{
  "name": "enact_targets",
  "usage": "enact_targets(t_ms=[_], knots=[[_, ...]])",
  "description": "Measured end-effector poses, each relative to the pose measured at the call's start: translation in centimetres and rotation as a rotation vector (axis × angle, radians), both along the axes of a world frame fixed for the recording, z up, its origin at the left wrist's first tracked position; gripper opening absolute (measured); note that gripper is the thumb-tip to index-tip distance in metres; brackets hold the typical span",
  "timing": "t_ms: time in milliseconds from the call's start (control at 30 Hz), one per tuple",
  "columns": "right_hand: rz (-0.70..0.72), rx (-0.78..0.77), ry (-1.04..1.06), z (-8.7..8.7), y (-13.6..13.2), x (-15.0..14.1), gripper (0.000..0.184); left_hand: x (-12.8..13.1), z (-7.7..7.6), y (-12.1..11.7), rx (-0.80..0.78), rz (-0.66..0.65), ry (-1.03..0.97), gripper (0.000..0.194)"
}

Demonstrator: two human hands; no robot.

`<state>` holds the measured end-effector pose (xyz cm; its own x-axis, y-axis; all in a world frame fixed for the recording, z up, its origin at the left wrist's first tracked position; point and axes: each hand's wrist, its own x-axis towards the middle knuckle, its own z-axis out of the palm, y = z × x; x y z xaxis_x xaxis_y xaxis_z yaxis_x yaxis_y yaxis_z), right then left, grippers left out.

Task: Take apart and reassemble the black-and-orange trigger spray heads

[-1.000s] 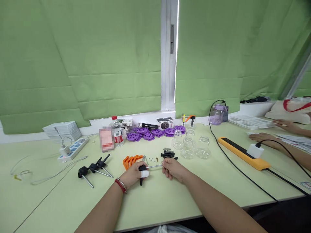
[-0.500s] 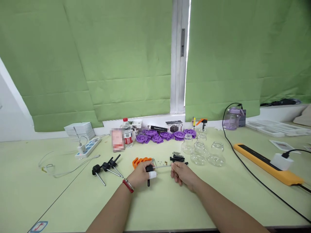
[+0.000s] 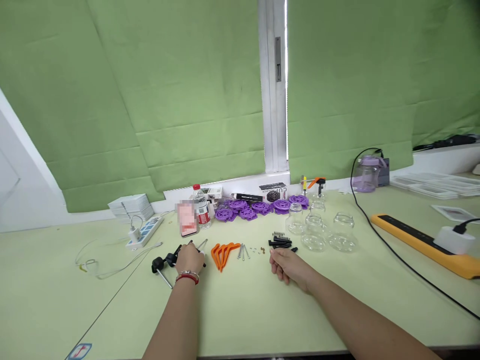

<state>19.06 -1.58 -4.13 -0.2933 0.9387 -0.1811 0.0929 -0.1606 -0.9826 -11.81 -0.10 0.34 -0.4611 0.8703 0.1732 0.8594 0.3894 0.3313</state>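
Observation:
My left hand [image 3: 190, 258] is closed around a black-headed metal rod [image 3: 203, 244], whose rod juts out past the fingers and whose head the hand mostly hides. Beside it lie similar rods with black heads [image 3: 158, 264]. My right hand [image 3: 287, 264] rests on the table with fingers curled and thumb pressed to the index finger; whether anything small is pinched there cannot be seen. Just behind it are black plastic pieces [image 3: 280, 243] and metal springs [image 3: 278, 234]. Between the hands lie orange crank-shaped pieces [image 3: 224, 254], metal screws [image 3: 243, 251] and tiny brass-coloured parts [image 3: 263, 250].
Purple plastic wheels [image 3: 247, 213] line the back, near a water bottle [image 3: 203, 216] and a phone [image 3: 187, 218]. Clear glass jars [image 3: 343, 234] stand right of centre. A yellow power strip [image 3: 420, 245] and black cable [image 3: 397, 270] lie right; a white power strip [image 3: 146, 232] lies left.
My left hand has moved left with the black-headed rod, away from my right hand, to the similar rods. My right hand has let go of the rod's end and stayed nearly in place.

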Motion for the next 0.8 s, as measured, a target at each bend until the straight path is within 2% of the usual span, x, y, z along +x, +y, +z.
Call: enact_targets(t_ms=[200, 367, 433, 500, 600, 700, 800], knots=[[0.007, 0.004, -0.02, 0.2, -0.1, 0.0, 0.033, 0.0, 0.2, 0.1, -0.003, -0.013, -0.012, 0.038], [0.012, 0.015, -0.023, 0.1, -0.1, 0.0, 0.03, -1.3, 1.1, -0.2, 0.206, 0.11, 0.017, 0.039], [0.006, 0.017, -0.034, 0.2, -0.1, -0.1, 0.03, -2.1, 1.2, -0.3, 0.239, 0.163, 0.073, 0.037], [0.001, 0.023, -0.049, 0.2, -0.2, -0.1, 0.028, -2.9, 1.1, -0.3, 0.197, 0.181, 0.124, 0.036], [-0.012, 0.039, -0.094, 0.3, -0.3, -0.2, 0.024, -3.8, 0.5, 0.0, 0.09, 0.135, 0.162, 0.035], [-0.058, 0.168, -0.234, 0.4, -0.1, -0.3, 0.019, -4.0, 0.1, 0.3, 0.039, 0.096, 0.202, 0.03], [-0.125, 0.451, -0.463, 0.4, 0.1, -0.6, 0.019, -4.0, -0.2, 0.4, 0.005, 0.078, 0.237, 0.026]])
